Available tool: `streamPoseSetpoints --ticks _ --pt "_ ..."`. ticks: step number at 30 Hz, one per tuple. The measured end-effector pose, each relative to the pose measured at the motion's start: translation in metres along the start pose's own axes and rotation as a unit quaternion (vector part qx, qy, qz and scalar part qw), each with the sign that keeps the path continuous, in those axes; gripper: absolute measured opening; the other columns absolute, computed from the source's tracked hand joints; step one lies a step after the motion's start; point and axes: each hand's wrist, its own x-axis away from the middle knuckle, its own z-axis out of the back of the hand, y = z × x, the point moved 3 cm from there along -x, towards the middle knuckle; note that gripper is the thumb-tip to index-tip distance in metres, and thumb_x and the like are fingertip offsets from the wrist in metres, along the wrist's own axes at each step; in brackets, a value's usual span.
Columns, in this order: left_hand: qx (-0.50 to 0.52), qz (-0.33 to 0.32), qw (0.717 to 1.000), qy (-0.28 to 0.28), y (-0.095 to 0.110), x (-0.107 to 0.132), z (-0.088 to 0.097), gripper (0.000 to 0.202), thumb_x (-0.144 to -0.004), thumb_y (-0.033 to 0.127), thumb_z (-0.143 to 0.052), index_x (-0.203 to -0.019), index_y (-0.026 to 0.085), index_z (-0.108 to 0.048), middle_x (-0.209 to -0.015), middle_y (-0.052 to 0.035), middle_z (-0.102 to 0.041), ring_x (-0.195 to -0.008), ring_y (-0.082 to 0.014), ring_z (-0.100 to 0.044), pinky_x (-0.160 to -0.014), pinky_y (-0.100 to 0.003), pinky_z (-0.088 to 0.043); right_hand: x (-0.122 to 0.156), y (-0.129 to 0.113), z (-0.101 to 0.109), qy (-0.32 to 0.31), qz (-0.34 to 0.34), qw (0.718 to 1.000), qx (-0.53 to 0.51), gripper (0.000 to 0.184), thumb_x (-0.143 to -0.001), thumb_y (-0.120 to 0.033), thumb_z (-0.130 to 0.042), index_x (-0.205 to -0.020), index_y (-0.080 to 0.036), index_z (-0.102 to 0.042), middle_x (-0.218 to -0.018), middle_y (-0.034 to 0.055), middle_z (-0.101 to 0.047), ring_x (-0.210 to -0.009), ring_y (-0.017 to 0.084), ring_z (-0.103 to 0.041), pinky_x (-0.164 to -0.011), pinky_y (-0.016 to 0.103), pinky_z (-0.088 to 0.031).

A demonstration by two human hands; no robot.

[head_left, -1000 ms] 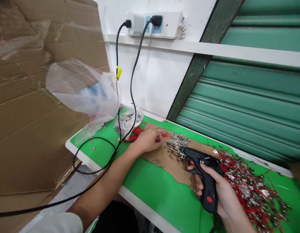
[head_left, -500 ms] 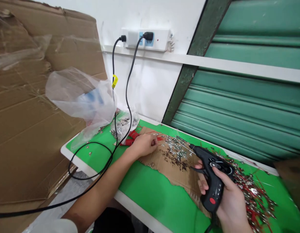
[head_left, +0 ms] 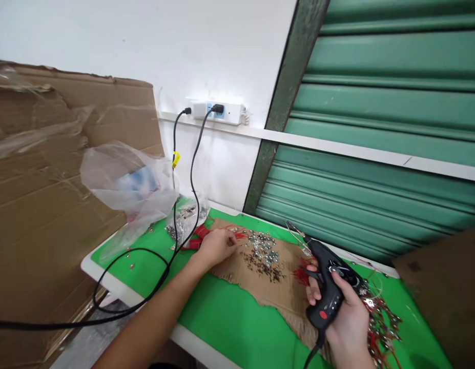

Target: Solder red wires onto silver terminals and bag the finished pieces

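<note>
My right hand (head_left: 348, 320) is wrapped round the grip of a black soldering gun (head_left: 329, 284) with a red button and a cord. A thin bent wire runs along its tip, which points up and left above the table. My left hand (head_left: 220, 246) rests on the cardboard sheet (head_left: 256, 292), thumb and fingers closed together beside some red threads (head_left: 241, 234). What it pinches, if anything, is too small to make out. To its right lie small silver metal pieces (head_left: 264, 246) and small dark bits (head_left: 262, 267).
Red-handled pliers (head_left: 194, 241) and a plastic bag of metal parts (head_left: 187, 218) lie behind my left hand. Black cables (head_left: 194, 169) hang from a power strip (head_left: 233, 113) across the table's left. More red-threaded metal pieces (head_left: 383, 328) heap up at right. A big carton (head_left: 68, 220) stands at left.
My view has shifted up and to the right. The soldering gun's tip has moved right, away from the silver pieces. My left hand stays closed by the red threads.
</note>
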Motion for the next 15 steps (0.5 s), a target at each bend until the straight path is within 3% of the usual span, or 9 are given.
streamPoseSetpoints --ticks 6,9,12,15 --pt "0.049 -0.032 0.998 0.002 -0.004 -0.001 -0.001 0.016 -0.076 0.024 -0.061 -0.076 0.020 -0.076 -0.083 -0.0012 -0.075 -0.078 -0.0146 -0.064 -0.068 -0.022 -0.041 0.000 -0.008 0.003 -0.006 0.040 0.999 -0.025 0.028 -0.068 -0.033 -0.075 -0.089 -0.016 -0.069 -0.075 0.0037 -0.066 -0.046 0.009 -0.043 -0.040 0.022 -0.041" --pt "0.084 -0.045 0.995 -0.009 0.000 0.001 0.001 0.016 -0.077 0.024 -0.060 -0.076 0.018 -0.075 -0.073 -0.0007 -0.072 -0.068 -0.0128 -0.061 -0.062 -0.021 -0.039 0.002 -0.014 0.005 -0.004 0.072 0.997 -0.041 0.025 -0.068 -0.032 -0.074 -0.088 -0.018 -0.068 -0.082 0.0040 -0.067 -0.047 0.009 -0.043 -0.041 0.023 -0.041" --pt "0.161 -0.076 0.983 -0.051 0.023 0.007 -0.002 0.019 -0.080 0.029 -0.060 -0.081 0.015 -0.074 -0.066 -0.0013 -0.069 -0.058 -0.0105 -0.056 -0.055 -0.020 -0.035 0.004 -0.022 0.010 0.002 0.105 0.993 -0.055 0.024 -0.069 -0.032 -0.073 -0.087 -0.018 -0.067 -0.081 0.0030 -0.066 -0.048 0.010 -0.042 -0.042 0.023 -0.041" --pt "0.228 -0.139 0.957 -0.113 0.072 0.014 -0.017 0.020 -0.080 0.031 -0.062 -0.084 0.016 -0.075 -0.071 -0.0020 -0.071 -0.060 -0.0098 -0.056 -0.054 -0.019 -0.034 0.007 -0.031 0.017 0.011 0.134 0.989 -0.064 0.024 -0.070 -0.033 -0.072 -0.088 -0.019 -0.067 -0.082 0.0029 -0.065 -0.050 0.010 -0.041 -0.043 0.024 -0.041"
